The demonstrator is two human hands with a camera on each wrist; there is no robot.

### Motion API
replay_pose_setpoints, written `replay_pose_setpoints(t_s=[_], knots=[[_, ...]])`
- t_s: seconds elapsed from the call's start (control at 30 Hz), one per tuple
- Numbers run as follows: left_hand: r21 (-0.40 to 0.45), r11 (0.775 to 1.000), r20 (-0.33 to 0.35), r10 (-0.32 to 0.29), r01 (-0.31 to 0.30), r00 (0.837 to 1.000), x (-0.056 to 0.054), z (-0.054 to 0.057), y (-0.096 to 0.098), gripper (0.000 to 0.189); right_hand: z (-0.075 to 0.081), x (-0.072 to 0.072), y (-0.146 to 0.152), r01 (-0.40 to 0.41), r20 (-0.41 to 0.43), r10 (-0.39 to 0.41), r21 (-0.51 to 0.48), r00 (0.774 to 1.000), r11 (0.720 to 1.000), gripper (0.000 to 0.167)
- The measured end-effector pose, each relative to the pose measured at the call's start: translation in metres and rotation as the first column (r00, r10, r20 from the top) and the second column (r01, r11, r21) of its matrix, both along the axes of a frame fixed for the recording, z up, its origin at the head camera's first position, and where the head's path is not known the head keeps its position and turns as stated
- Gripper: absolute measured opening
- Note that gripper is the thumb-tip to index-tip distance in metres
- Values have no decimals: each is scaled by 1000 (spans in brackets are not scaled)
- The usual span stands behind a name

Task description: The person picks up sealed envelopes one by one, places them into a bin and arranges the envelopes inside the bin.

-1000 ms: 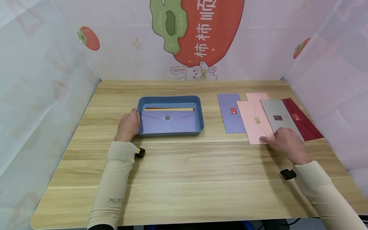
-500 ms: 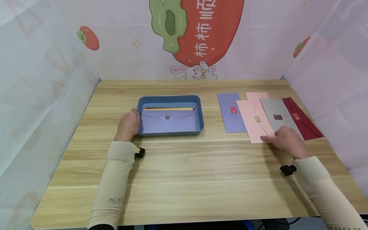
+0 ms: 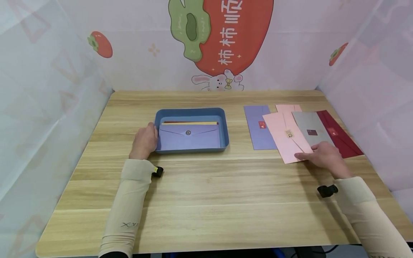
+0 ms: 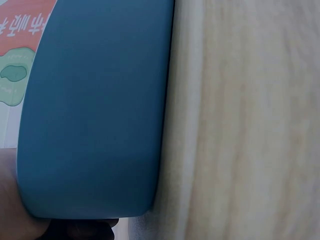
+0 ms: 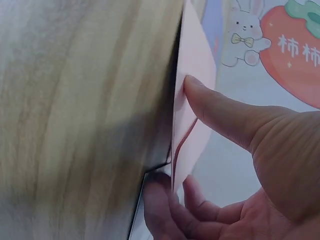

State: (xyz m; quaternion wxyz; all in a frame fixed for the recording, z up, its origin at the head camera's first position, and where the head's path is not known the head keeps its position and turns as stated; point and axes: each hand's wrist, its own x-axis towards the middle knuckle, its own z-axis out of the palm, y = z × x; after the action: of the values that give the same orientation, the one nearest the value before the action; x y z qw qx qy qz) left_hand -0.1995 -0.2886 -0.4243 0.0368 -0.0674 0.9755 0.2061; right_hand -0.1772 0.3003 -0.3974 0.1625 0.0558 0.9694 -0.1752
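Note:
My left hand point(image 3: 144, 139) grips the left end of a blue tray point(image 3: 193, 115); the left wrist view shows the tray's outer wall point(image 4: 95, 100) close up, with some fingers hidden. Inside lies a purple envelope point(image 3: 190, 142) with a round dark seal, over yellow and red edges. My right hand point(image 3: 326, 157) pinches the near right corner of a pink envelope point(image 3: 284, 143) with a gold sticker. In the right wrist view, its thumb presses the face of this pink envelope point(image 5: 197, 65) and fingers lie behind, the near edge raised off the table.
Around the pink envelope lie a purple envelope point(image 3: 256, 136), another pink envelope point(image 3: 288, 107), a grey envelope point(image 3: 309, 123) and a dark red envelope point(image 3: 343, 138), partly overlapping. The wooden table point(image 3: 209, 200) has patterned cloth walls point(image 3: 129, 61) at the back and both sides.
The pink envelope with the gold sticker has tilted up and shifted slightly in my right hand, which has edged a little right. My left hand and the tray stay put.

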Motion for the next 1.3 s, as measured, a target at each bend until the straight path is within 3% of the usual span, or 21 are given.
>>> replay_pose_setpoints(t_s=[0.23,0.57,0.73,0.9,1.17,1.23,1.3], knots=[[-3,1000,-8,-2,2,1000,0,0,1,39,5,5,10,68,-59,-73,-84,996,994,87],[-4,1000,-1,-4,4,1000,1,1,2,39,9,9,16,90,-137,-133,-283,982,955,71],[-9,1000,-9,-6,6,1000,1,1,1,39,15,9,11,120,-202,-197,-340,959,933,68],[-7,1000,-15,-4,4,1000,1,-1,1,38,16,5,5,158,-314,-298,-403,901,902,67],[-4,1000,-17,-2,2,1000,0,-3,1,38,13,-6,-4,239,-416,-523,-565,744,789,42],[-3,1000,-11,0,0,1000,-1,-3,1,38,13,-10,-5,254,-418,-547,-576,725,777,43],[-2,1000,-2,4,-4,1000,-1,-3,1,39,12,-13,-6,268,-407,-554,-575,726,773,49]])
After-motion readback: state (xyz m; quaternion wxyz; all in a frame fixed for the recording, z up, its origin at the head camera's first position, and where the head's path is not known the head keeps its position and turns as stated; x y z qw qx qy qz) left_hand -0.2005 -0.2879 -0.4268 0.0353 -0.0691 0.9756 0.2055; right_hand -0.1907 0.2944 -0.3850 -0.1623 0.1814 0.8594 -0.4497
